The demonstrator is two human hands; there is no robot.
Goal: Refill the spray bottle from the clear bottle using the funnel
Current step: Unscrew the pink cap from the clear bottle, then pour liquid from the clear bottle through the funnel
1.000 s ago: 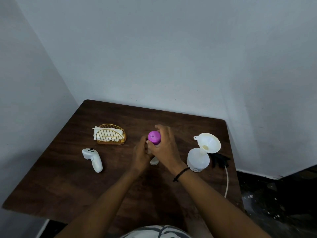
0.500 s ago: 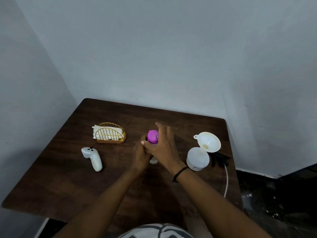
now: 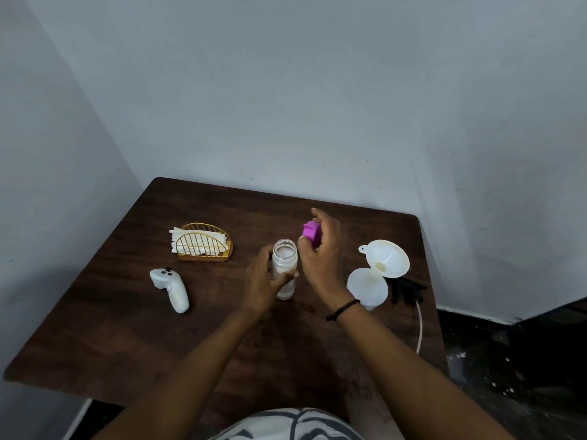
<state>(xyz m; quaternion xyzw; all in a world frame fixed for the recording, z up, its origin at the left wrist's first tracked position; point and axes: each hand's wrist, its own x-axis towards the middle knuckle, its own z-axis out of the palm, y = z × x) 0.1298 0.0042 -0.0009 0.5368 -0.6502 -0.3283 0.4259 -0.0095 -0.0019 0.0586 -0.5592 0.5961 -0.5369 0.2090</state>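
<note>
step: uncapping, centre frame | left hand [image 3: 265, 281] grasps clear bottle [image 3: 285, 268]; right hand [image 3: 320, 249] pinches purple cap [image 3: 312, 234] | next: set cap down; pour into funnel [image 3: 386, 258]

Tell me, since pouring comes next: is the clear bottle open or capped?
Open. The clear bottle shows a bare round mouth, and the right hand holds the purple cap beside it.
</note>
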